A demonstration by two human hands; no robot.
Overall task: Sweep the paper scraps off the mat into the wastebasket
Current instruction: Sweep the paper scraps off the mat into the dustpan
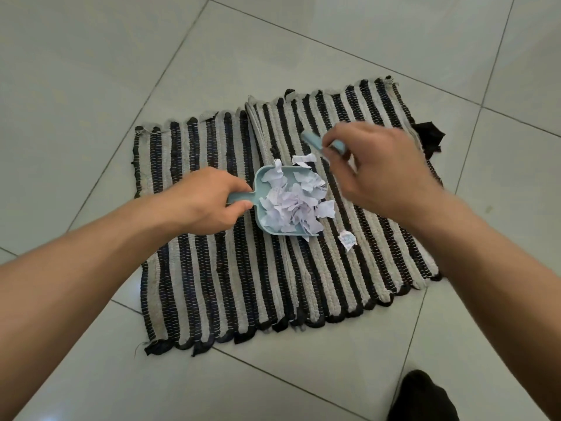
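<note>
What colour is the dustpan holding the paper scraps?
Light blue dustpan, seen in the head view.

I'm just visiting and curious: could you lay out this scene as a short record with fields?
Floor: pale tiles
Mat: striped, flat on the tiles
Left hand: grips the dustpan handle
Dustpan: on the mat, heaped with scraps
Right hand: holds a blue brush, blurred
Loose scrap: on the mat, right of the dustpan
Wastebasket: not in view
</note>
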